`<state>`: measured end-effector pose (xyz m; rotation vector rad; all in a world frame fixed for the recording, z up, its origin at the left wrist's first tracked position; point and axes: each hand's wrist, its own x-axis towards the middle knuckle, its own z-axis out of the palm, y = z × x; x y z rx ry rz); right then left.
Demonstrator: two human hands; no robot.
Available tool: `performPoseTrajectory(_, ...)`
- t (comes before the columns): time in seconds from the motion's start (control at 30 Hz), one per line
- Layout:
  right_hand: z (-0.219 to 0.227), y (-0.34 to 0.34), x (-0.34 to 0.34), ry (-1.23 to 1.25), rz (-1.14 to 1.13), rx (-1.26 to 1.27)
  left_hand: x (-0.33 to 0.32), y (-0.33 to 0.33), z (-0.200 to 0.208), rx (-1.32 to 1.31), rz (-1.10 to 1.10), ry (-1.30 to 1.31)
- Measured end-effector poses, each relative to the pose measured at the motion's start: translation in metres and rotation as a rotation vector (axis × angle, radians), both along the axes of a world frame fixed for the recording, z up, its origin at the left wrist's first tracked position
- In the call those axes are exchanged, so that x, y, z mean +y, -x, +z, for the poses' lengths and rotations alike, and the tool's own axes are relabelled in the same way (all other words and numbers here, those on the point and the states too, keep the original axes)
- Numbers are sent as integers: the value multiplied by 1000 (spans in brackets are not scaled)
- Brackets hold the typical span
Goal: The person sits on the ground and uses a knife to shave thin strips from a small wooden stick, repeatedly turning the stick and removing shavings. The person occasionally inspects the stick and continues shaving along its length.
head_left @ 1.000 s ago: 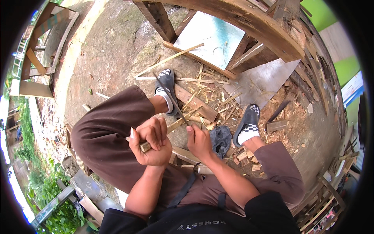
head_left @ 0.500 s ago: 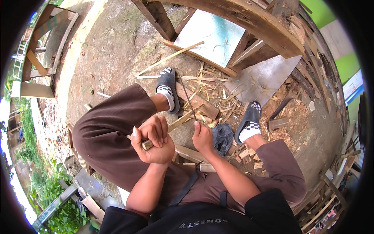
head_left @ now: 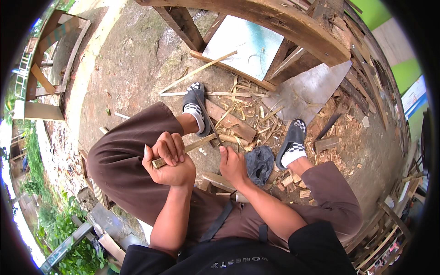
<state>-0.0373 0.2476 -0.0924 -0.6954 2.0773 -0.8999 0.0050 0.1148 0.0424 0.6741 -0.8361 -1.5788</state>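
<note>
Fingers curled, my left hand [head_left: 169, 159] grips a pale bamboo or wooden stick [head_left: 200, 143] above my left thigh. Its near end sticks out past the palm, and its far part slants away to the right. My right hand [head_left: 234, 167] is closed on a knife [head_left: 211, 123], thumb along it; the handle is hidden in the fist. The long, narrow, dark blade points away and to the left, seen nearly edge-on. In this view the blade crosses the far part of the stick; whether they touch I cannot tell.
Wood shavings and offcuts [head_left: 236, 107] litter the ground between my sandalled feet. A crumpled black plastic bag [head_left: 260, 164] lies near my right hand. Beyond stands a heavy wooden frame [head_left: 270, 25] beside a pale board [head_left: 243, 46]. Scrap wood [head_left: 371, 91] lines the right side.
Both hands have shifted slightly left, the right one also a little nearer to me. The knife's blade has swung left, and more of the stick shows beyond my left hand.
</note>
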Motion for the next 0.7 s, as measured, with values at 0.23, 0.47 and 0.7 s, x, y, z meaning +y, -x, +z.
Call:
performPoseTrajectory(0.23, -12, 2, 2, 94, -92, 24, 19, 8, 0, -79, -97, 101)
performPoseTrajectory(0.47, 15, 4, 0, 169, -18, 74, 21, 5, -2, -71, -119, 124)
performPoseTrajectory(0.7, -16, 6, 2, -48, -56, 67, 12, 7, 3, -65, -74, 61)
